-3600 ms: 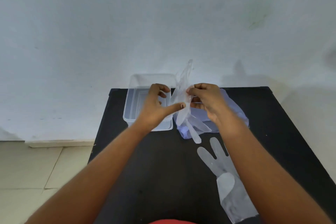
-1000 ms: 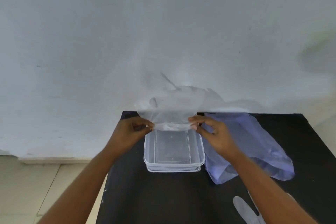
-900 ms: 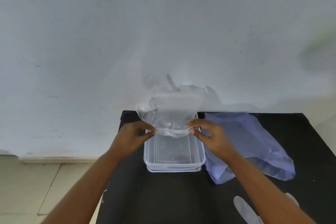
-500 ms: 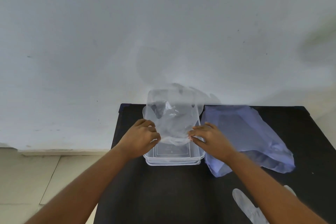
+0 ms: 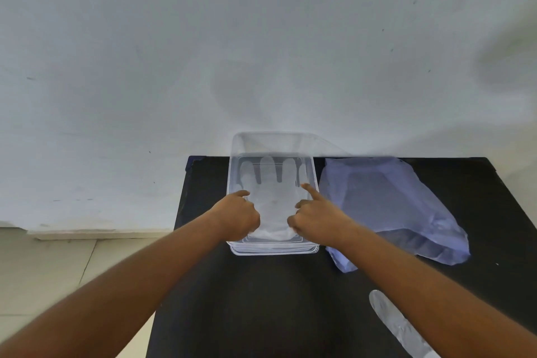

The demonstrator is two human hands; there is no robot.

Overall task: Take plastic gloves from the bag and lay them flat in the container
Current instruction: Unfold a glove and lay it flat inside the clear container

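A clear plastic glove (image 5: 271,197) lies spread flat inside the transparent container (image 5: 274,250), fingers pointing toward the wall. My left hand (image 5: 239,213) rests on the glove's left edge and my right hand (image 5: 312,216) on its right edge. Both have curled fingers on the cuff sides and an index finger stretched forward along the glove. The pale purple bag (image 5: 389,206) lies just right of the container. A second clear glove (image 5: 398,328) lies on the table by my right forearm, partly hidden.
The black table (image 5: 261,299) stands against a white wall (image 5: 261,52). The container sits at its far left part, near the left edge. Tiled floor (image 5: 58,270) shows to the left of the table.
The glove hung in the air between both hands above the container. It has since come down and now lies spread out inside it, with my hands lowered into the container along with it.
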